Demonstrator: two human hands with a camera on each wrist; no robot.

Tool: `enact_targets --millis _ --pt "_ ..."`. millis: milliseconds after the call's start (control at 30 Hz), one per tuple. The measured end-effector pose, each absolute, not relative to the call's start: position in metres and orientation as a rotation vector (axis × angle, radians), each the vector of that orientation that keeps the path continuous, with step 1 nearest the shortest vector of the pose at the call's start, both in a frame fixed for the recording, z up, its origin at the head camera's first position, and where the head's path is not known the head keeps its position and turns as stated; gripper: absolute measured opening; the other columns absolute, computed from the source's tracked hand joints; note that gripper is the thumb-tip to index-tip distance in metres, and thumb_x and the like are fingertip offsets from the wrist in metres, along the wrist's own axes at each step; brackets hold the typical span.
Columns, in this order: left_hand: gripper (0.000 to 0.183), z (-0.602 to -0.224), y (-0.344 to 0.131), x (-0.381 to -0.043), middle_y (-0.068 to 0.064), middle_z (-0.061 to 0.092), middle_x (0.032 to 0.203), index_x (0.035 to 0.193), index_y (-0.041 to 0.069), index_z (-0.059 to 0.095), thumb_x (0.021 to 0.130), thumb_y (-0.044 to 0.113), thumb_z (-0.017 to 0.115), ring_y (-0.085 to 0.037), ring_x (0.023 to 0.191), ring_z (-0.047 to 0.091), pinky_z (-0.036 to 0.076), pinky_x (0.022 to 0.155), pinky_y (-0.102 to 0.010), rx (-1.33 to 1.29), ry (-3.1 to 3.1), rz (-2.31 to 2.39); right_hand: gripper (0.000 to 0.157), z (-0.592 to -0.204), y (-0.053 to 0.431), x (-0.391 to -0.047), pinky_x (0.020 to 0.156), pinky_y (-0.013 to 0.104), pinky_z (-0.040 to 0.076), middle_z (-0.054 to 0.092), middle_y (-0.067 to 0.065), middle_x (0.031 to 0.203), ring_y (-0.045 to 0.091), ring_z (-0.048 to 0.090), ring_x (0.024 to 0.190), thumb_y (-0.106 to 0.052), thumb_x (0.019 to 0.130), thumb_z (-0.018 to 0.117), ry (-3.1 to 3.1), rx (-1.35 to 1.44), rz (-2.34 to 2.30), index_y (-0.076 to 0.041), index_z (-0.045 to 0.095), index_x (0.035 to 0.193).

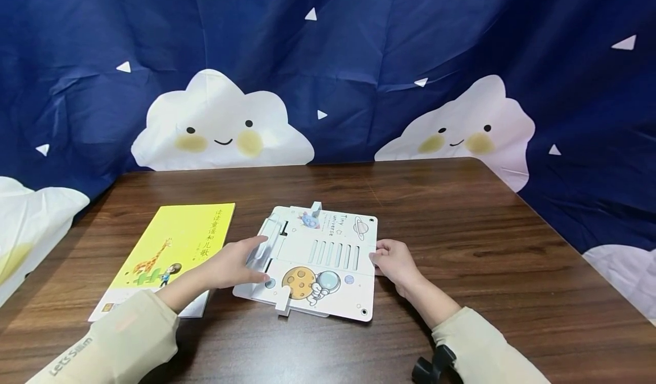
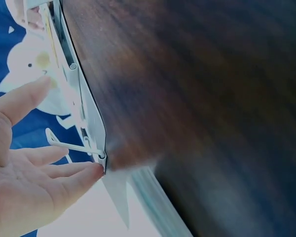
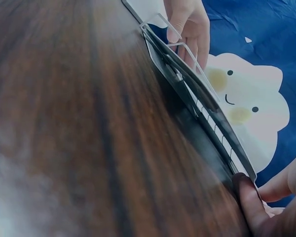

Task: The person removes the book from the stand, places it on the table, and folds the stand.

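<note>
A white folding book stand (image 1: 333, 258) printed with planets, an astronaut and "Tiny universe" lies on the table. White clips (image 1: 283, 301) stick out at its near and far edges, and a clear ledge (image 1: 270, 233) runs along its left side. My right hand (image 1: 397, 264) pinches the stand's right edge between thumb and fingers. In the right wrist view a gap shows between its upper and lower panels (image 3: 202, 116). At the left side my left hand (image 1: 233, 264) has its thumb and fingers spread, with fingertips (image 2: 96, 169) touching the stand's edge by the ledge.
Left of the stand lies a yellow and white book (image 1: 148, 253) with a giraffe on its cover, partly behind my left forearm. The brown wooden table (image 1: 487, 247) reaches back to a blue curtain (image 1: 348, 42) with smiling clouds.
</note>
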State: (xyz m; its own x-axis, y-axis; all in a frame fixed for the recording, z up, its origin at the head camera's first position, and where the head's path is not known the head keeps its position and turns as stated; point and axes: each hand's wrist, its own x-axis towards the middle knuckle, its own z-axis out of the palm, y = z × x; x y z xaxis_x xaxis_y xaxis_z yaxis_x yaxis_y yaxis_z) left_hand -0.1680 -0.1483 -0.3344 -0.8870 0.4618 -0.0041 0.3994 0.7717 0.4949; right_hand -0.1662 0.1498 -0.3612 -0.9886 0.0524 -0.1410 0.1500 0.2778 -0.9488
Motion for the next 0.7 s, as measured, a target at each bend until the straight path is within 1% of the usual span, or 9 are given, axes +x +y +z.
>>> enact_targets --millis 267,400,633,700 --pt "0.072 -0.335 -0.147 -0.168 -0.023 0.048 0.115 0.124 -0.003 0.04 0.066 0.021 0.074 -0.031 0.107 0.044 0.036 0.087 -0.044 0.621 2.844 0.747 0.019 -0.361 0.15 -0.171 0.054 0.028 0.049 0.051 0.003 0.063 0.01 0.05 0.061 0.006 0.079 0.047 2.502 0.151 -1.796 0.014 0.052 0.096" --pt "0.071 -0.335 -0.147 -0.167 -0.023 0.049 0.115 0.124 -0.004 0.04 0.066 0.021 0.073 -0.032 0.107 0.044 0.037 0.086 -0.044 0.619 2.843 0.751 0.022 -0.361 0.151 -0.174 0.055 0.029 0.049 0.047 0.002 0.062 0.011 0.048 0.061 0.006 0.079 0.046 2.528 0.125 -1.752 0.015 0.051 0.099" --pt "0.071 -0.331 -0.147 -0.162 -0.024 0.052 0.109 0.122 -0.006 0.041 0.066 0.022 0.074 -0.034 0.104 0.047 0.038 0.084 -0.044 0.627 2.835 0.774 0.025 -0.359 0.151 -0.184 0.057 0.028 0.049 0.053 0.007 0.067 0.012 0.052 0.063 0.004 0.082 0.045 2.534 0.093 -1.691 0.014 0.052 0.104" --pt "0.07 -0.331 -0.147 -0.16 -0.023 0.054 0.107 0.121 -0.007 0.042 0.066 0.021 0.073 -0.033 0.103 0.048 0.039 0.083 -0.044 0.635 2.838 0.783 0.026 -0.36 0.151 -0.187 0.056 0.028 0.048 0.052 0.005 0.066 0.011 0.051 0.062 0.004 0.082 0.045 2.539 0.081 -1.684 0.013 0.052 0.105"
